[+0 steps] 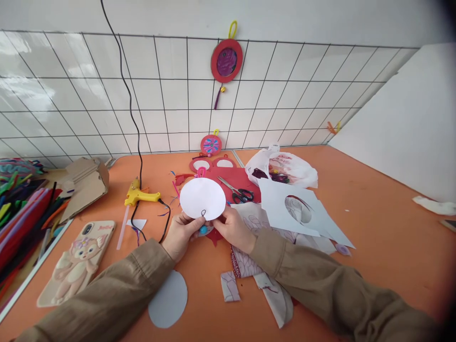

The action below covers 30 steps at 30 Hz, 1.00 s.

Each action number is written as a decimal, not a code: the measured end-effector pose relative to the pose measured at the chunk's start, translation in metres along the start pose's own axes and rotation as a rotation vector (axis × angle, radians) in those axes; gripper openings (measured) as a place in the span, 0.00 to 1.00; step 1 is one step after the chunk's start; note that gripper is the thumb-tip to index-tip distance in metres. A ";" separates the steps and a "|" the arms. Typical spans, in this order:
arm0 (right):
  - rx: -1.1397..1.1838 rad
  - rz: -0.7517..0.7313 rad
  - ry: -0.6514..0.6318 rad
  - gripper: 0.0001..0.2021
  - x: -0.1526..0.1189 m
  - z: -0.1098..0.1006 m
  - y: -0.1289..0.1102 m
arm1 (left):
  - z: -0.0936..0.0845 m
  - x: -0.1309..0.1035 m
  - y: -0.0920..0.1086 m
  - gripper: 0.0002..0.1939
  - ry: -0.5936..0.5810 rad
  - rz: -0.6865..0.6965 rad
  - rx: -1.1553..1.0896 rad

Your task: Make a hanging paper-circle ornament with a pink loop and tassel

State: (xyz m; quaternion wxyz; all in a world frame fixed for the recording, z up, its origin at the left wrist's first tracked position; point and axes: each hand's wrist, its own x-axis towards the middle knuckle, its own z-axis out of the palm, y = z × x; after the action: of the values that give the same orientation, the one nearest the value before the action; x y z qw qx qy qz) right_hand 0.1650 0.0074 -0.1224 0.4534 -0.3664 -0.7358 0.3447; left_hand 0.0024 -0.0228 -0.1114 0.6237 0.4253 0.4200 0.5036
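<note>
A white paper disc [202,197] is held up over the table, with a pink loop [201,172] showing above its top edge. At its lower edge is a small dark cord loop, and a blue bead [203,229] hangs just below. My left hand [183,233] pinches the lower left edge near the cord. Closed on the lower right edge is my right hand [233,229]; its fingertips are partly hidden by the disc. Beneath the hands a red piece [214,237] partly shows. Another pale disc [168,300] lies by my left forearm.
A yellow glue gun [142,194] with a black cable and a phone [79,261] lie left. Scissors [238,191] rest on red sheets behind the disc. Cut white paper [320,216], patterned scraps [231,286] and a plastic bag [299,168] are right. Round ornaments [226,61] hang on the tiled wall.
</note>
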 end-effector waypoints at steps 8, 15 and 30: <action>-0.005 0.082 -0.024 0.05 -0.001 0.001 0.002 | 0.000 -0.002 0.001 0.22 0.015 -0.009 0.004; 0.017 0.100 -0.013 0.04 0.001 0.001 0.001 | 0.000 -0.002 0.003 0.22 0.005 -0.012 -0.042; -0.013 0.068 -0.077 0.07 0.011 -0.018 -0.007 | -0.004 -0.005 0.004 0.19 -0.029 -0.012 -0.153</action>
State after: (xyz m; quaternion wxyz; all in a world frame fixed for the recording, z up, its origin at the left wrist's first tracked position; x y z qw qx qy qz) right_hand 0.1767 0.0164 -0.1058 0.4106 -0.3806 -0.7420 0.3688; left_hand -0.0029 -0.0267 -0.1078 0.6636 0.3809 0.3738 0.5242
